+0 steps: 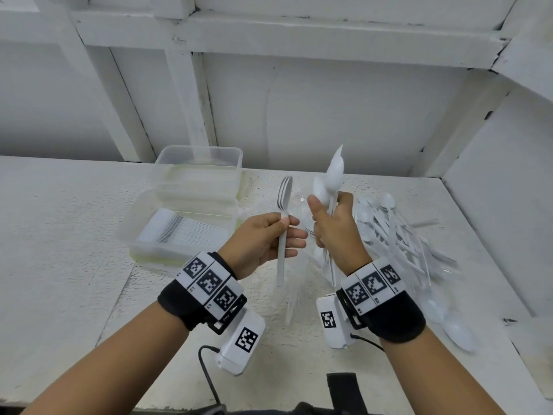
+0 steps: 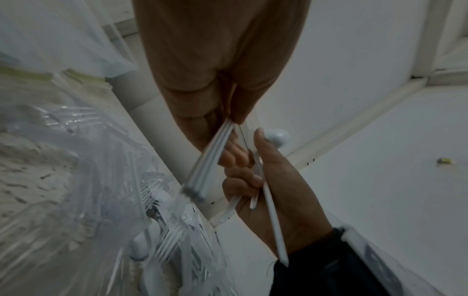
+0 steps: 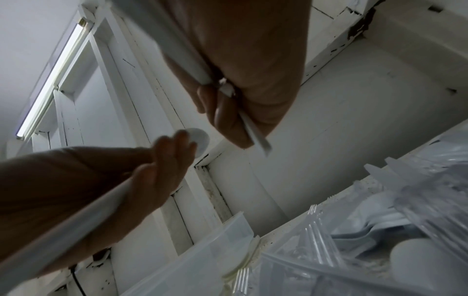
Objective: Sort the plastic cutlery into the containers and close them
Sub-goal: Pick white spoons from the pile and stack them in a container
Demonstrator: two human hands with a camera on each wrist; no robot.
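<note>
My left hand (image 1: 269,238) grips a small stack of white plastic forks (image 1: 284,196) by the handles, tines up, above the table's middle. Close to its right, my right hand (image 1: 332,226) holds a bunch of white spoons (image 1: 332,178) upright in its fist. In the left wrist view the fork handles (image 2: 210,160) jut toward the camera, with the right hand (image 2: 273,180) beyond them. The right wrist view shows spoon handles (image 3: 255,136) under my palm and the left hand (image 3: 157,172) opposite. A clear container (image 1: 179,235) at the left holds lined-up forks; another clear container (image 1: 199,163) stands behind it.
A loose pile of white spoons (image 1: 392,232) lies on the white table (image 1: 59,235) to the right. A crumpled clear plastic bag (image 1: 299,283) with more cutlery lies under my hands. A white wall and frame (image 1: 299,115) close off the back and right side.
</note>
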